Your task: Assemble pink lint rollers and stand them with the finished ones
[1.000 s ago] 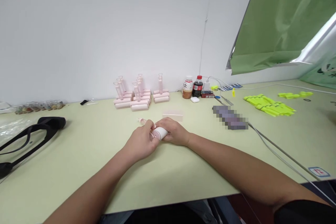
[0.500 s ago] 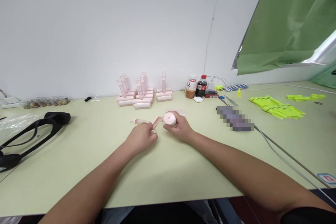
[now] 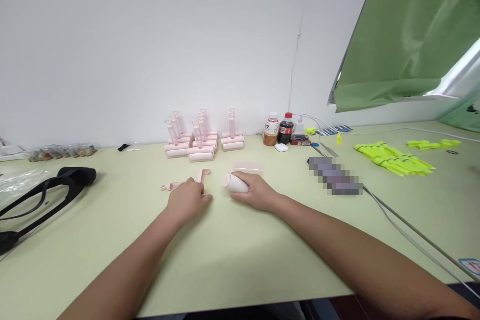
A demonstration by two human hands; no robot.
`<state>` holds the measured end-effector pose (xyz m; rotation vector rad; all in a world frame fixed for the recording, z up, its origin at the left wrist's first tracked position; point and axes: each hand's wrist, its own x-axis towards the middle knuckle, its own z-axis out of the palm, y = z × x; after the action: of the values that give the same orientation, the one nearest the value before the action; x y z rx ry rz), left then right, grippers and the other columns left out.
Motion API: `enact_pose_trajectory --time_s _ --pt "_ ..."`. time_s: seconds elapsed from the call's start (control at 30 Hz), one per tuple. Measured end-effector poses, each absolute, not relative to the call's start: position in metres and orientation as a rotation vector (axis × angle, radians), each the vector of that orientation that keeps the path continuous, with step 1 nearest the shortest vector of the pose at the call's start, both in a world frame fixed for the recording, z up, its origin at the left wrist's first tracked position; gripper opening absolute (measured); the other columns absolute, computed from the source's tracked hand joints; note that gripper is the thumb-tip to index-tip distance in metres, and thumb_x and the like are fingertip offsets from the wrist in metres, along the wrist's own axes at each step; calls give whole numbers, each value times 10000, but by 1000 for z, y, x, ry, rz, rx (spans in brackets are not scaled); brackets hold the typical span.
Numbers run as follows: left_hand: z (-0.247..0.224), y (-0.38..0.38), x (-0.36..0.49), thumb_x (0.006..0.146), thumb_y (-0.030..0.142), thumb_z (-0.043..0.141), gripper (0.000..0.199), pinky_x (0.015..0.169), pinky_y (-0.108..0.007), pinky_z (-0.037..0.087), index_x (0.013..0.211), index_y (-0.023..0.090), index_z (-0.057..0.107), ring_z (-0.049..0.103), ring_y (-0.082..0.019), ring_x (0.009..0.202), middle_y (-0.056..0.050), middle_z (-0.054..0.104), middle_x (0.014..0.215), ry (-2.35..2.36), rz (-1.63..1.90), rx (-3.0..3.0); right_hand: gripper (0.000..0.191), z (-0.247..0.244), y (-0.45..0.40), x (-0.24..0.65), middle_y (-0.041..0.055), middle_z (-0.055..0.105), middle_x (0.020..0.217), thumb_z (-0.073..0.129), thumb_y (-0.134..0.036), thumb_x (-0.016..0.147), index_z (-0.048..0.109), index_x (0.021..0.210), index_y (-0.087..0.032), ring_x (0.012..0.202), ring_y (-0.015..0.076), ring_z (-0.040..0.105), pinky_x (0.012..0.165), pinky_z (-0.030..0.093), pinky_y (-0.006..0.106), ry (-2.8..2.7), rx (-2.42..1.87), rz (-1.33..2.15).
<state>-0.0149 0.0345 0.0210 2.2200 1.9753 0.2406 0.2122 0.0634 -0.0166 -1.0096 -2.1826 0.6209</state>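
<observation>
Roller (image 3: 236, 183) separated rightward, seemingly inside right grip (image 3: 255, 192).

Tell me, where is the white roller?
In the head view, the white roller lies near the middle of the table, held in the right hand, with the pink handle just to its left.

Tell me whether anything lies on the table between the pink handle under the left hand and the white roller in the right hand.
Nothing visible: only bare table separates the pink handle from the white roller.
</observation>
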Motion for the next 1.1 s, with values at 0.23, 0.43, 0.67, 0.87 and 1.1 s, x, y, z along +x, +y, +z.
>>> enact_pose_trajectory --time_s 0.23,0.43,0.67,0.87,1.1 --pt "21 25 -2 854 490 553 446 769 -328 469 1226 248 511 556 -235 1038 -80 561 1193 1367 815 2317 408 -15 62 215 31 692 1048 686 -271 776 624 1178 -242 917 219 627 790 466 311 -2256 -906 650" --pt "12 25 5 862 392 566 207 689 -301 466 996 235 584 510 -239 1038 -55 581 983 1254 840 2260 441 -16 62 217 31 688 1089 679 -265 782 613 1217 -235 937 219 627 815 469 318 -2289 -787 706" --pt "6 30 2 826 373 627 237 676 -290 463 1010 229 587 528 -209 952 -52 570 987 1229 919 2170 425 -19 63 219 36 690 1020 683 -291 781 620 1192 -206 873 208 626 754 472 301 -2244 -812 747" --pt "8 29 3 821 371 633 230 749 -315 465 999 229 596 522 -197 915 -47 568 981 1246 903 2186 439 -19 63 219 40 692 1053 688 -281 774 618 1202 -211 907 218 629 775 479 315 -2255 -810 760" --pt "10 31 1 788 389 661 249 749 -303 468 957 224 585 533 -172 858 -22 524 931 1253 879 2203 431 -20 64 220 43 689 1060 697 -291 766 629 1183 -208 920 225 629 798 482 328 -2272 -795 749"
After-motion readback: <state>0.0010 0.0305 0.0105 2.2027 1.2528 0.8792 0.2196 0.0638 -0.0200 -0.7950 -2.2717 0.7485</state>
